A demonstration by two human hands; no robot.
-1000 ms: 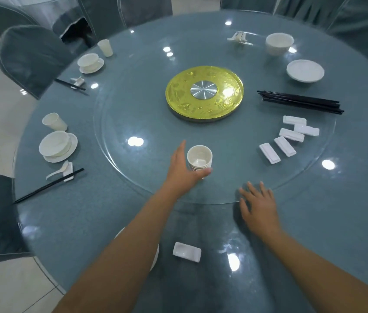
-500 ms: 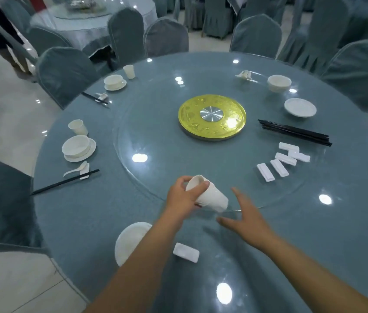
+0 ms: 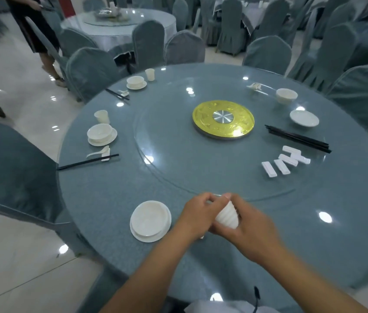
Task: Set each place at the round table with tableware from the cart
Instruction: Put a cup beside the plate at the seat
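Observation:
A stack of white cups (image 3: 227, 216) lies tilted on its side between both hands, above the near part of the round table (image 3: 201, 177). My left hand (image 3: 198, 214) grips its rim end. My right hand (image 3: 248, 227) is curled round its base end. Just left of my hands lie white plates (image 3: 150, 221) at the near place. Two set places sit on the left: bowl on plate (image 3: 101, 134) with cup (image 3: 101, 116), spoon and chopsticks (image 3: 88, 162), and a farther bowl (image 3: 136, 82) with cup (image 3: 149, 74).
On the glass turntable lie black chopsticks (image 3: 298, 138), several white rests (image 3: 284, 161), a plate (image 3: 304, 118), a bowl (image 3: 286, 95) and a gold centre disc (image 3: 223, 119). Covered chairs ring the table. A person (image 3: 36, 30) stands at the far left.
My left hand lifted the cup stack off the turntable and drew it toward me, tipping it sideways. My right hand left the table and took hold of its base. The view tilted up.

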